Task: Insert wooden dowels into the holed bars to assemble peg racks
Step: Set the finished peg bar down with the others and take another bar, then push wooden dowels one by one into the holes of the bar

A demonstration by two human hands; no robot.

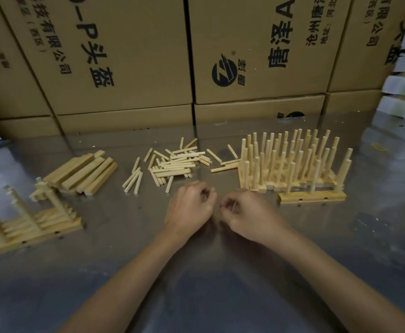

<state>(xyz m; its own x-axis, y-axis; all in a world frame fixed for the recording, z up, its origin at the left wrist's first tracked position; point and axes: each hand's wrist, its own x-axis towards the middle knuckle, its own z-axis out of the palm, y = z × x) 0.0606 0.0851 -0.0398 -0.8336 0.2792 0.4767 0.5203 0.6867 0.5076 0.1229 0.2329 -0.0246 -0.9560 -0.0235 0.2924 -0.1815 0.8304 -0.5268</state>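
Your left hand [190,207] and right hand [243,212] rest nearly touching, fingers curled shut; contents cannot be told; dowels [175,164] lie just beyond your fingertips

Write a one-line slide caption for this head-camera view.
Two hands meet below loose dowels, with bare bars left and finished peg racks right.
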